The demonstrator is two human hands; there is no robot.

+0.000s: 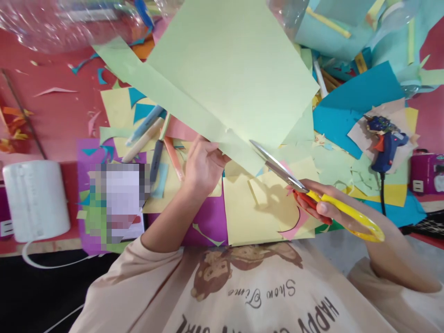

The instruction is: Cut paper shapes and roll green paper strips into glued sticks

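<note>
A large light green paper sheet [236, 64] is held up in front of me, its corners pointing outward. Along its lower left edge runs a long strip [138, 76] of the same green; I cannot tell if the two are still joined. My left hand [204, 164] pinches the green paper near its lower edge, fingertips partly hidden. In my right hand [322, 203] is a pair of scissors [280, 169] with yellow and red handles. Their blades point up and left, the tips at the paper's lower part and the strip's right end.
Markers [147, 125] lie left among paper scraps. A blue glue gun [390, 145] rests right on pale paper, its cord hanging down. A pale yellow sheet [263, 208] lies below my hands. A phone [125, 199], a white box-shaped device [36, 199] and clear plastic [79, 23] are around.
</note>
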